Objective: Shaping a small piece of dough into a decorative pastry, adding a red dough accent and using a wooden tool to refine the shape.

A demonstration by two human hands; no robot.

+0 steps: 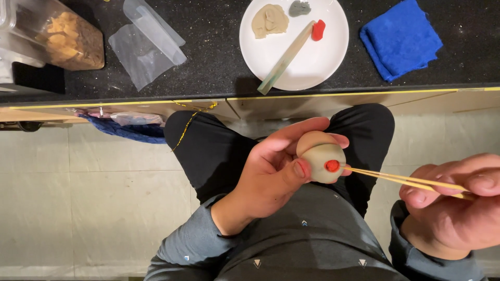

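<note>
A black speckled bench point(219, 67) is seen along the top of the view, above a pale tiled floor point(78, 208). On the bench a round white plate point(333, 57) is set, with a folded blue cloth point(401, 39) just to its right and a clear plastic bag point(146, 44) to its left; a clear container of brown pieces point(57, 36) stands at the far left. On the plate lie a beige dough lump point(269, 21), a small grey lump point(299, 8), a small red lump point(318, 29) and a flat wooden shaping stick point(286, 57) that overhangs the rim.

Below the bench edge, over the lap, the left hand point(271, 174) is closed around a pale dough ball point(321, 156) bearing a red spot point(332, 166). The right hand point(453, 205) is pinched on thin bamboo skewers point(406, 180), whose tips touch the red spot.
</note>
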